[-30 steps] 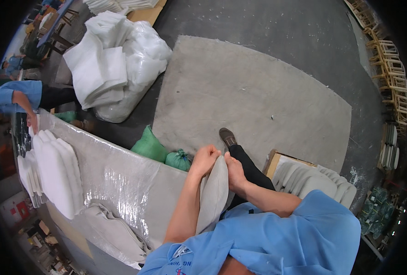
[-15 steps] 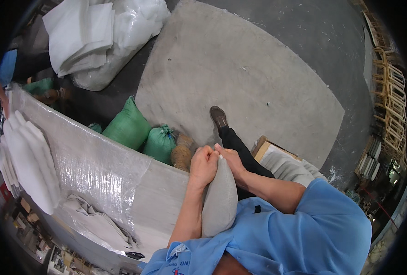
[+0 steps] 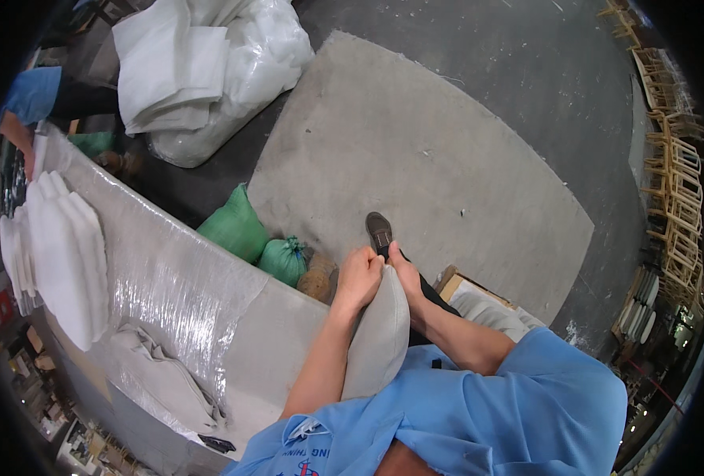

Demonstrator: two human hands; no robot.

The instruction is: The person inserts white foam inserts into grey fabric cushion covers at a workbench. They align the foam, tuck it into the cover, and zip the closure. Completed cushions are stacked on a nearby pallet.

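The person is holding a grey cushion [image 3: 380, 337] upright on edge against the body, its top corner caught between both hands. The left hand [image 3: 358, 278] is wrapping over the top from the left side, its fingers [image 3: 368, 260] curled down onto the fabric; the right hand [image 3: 407, 276] is pressing on the other side, its fingers [image 3: 393, 254] closed against the same corner, so the two sets of fingers are meeting just above the cushion's upper edge. The rest of the cushion is hanging below the fingers, between the two forearms, down to the blue shirt.

To the left of the fingers, a long tabletop [image 3: 169, 278] wrapped in clear film is carrying a stack of white pads [image 3: 62, 254] and a crumpled grey cover [image 3: 165, 373]. Just beyond the fingers on the floor, a dark shoe [image 3: 380, 232] is showing, and left of it two green sacks [image 3: 245, 234] are leaning against the tabletop's side. Right of the fingers and lower, an open box of white pieces [image 3: 487, 305] is sitting near the person's leg. Well beyond, white bags [image 3: 209, 63] are piled beside a grey mat [image 3: 431, 151].
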